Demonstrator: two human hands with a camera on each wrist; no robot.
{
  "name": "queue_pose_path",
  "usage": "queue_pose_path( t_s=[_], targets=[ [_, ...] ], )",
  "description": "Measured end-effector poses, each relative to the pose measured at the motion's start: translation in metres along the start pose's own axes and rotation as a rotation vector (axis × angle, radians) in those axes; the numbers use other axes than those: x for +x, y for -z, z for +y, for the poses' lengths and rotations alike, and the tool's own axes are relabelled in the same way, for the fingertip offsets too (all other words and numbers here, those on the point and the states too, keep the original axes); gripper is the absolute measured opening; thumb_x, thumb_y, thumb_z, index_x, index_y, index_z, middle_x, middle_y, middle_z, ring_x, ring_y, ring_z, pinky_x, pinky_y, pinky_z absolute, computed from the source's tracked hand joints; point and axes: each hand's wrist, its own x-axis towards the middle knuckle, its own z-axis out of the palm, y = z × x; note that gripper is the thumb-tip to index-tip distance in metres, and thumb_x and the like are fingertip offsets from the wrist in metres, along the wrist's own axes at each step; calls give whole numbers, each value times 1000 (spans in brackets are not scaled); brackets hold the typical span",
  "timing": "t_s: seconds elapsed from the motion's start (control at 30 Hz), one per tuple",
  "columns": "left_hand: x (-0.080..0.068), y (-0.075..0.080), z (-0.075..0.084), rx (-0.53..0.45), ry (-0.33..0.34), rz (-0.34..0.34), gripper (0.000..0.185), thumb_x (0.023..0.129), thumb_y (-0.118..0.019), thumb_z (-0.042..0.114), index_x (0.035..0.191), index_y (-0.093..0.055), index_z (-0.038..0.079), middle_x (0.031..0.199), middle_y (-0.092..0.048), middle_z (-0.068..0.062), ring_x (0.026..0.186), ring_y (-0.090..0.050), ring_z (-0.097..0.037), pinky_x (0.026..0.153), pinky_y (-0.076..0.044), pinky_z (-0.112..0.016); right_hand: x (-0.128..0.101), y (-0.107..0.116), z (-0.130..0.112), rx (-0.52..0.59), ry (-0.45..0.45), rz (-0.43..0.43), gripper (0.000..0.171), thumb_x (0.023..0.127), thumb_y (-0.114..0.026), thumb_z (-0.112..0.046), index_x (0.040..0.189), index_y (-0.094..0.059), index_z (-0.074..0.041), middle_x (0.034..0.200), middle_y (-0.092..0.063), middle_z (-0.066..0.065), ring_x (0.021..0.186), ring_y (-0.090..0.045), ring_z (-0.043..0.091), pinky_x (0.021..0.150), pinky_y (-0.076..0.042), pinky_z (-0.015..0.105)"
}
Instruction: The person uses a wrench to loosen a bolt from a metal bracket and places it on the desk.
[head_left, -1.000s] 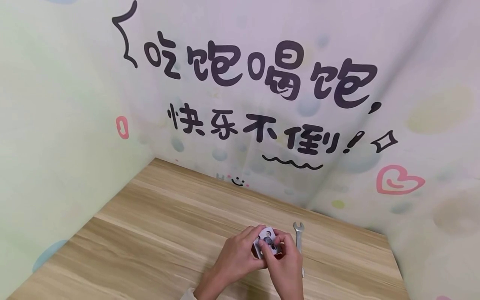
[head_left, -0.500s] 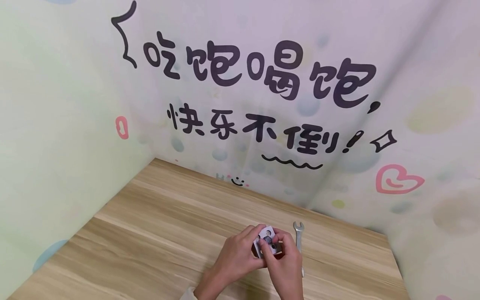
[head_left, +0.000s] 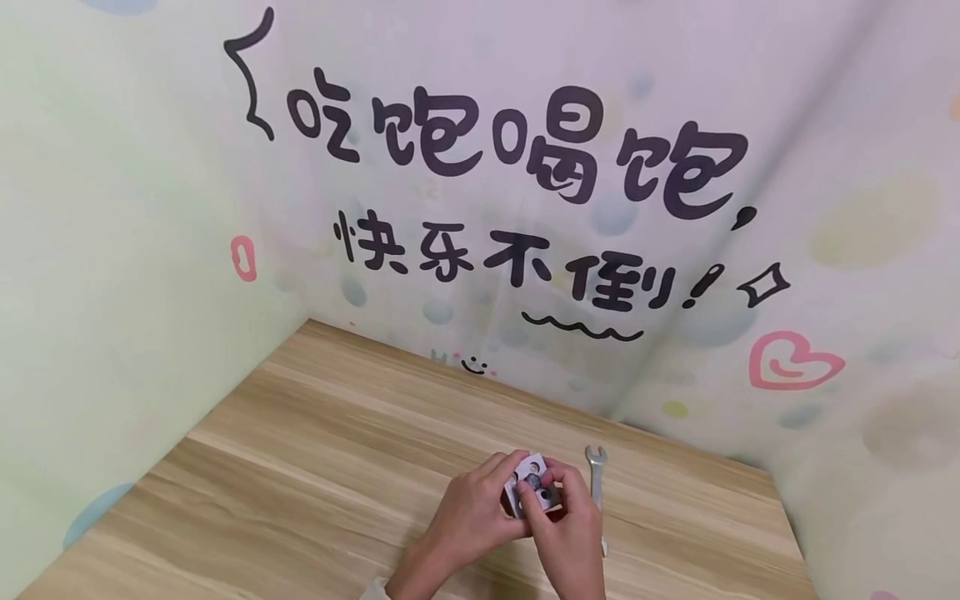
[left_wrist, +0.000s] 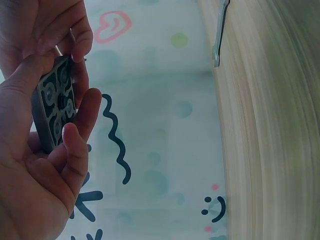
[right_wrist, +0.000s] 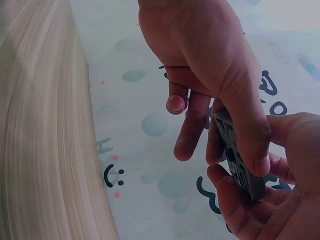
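A square grey metal plate [head_left: 536,463] with round holes near its corners is held up over the table, tilted. My left hand [head_left: 472,504] grips it by its edges. From the middle of the plate's upper face stands a dark bolt head [head_left: 532,481]; the thumb and index finger of my right hand [head_left: 566,521] pinch it from both sides. In the left wrist view, the plate's other face [left_wrist: 55,107] shows recessed rings and a dark centre. The right thumb partly covers the plate in the right wrist view. A silver open-ended wrench [head_left: 597,473] lies beside my right hand, partly hidden by it.
The hands are above a wood-grain table [head_left: 337,467]. A printed wall cloth [head_left: 480,183] with black lettering rises along its back edge, and side cloths [head_left: 112,292] close in left and right.
My right thumb and index finger have shifted slightly around the bolt head. The left hand keeps its grip on the plate, and the head view has tipped a little.
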Motion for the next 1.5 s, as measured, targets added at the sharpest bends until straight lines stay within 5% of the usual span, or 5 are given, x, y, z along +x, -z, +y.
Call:
queue_pose_path(
  t_s=[1.5],
  targets=[
    [-2,3,-1,-37,21,-24,68,70,-85,34,129,-59,13,108,-66,4,81,-61,-4,65,-48,-16,-1,2,1,45,94,-12,26,80,-77,2,98,-69,-13,112,-69,3,79,-61,4,53,-53,28]
  ],
)
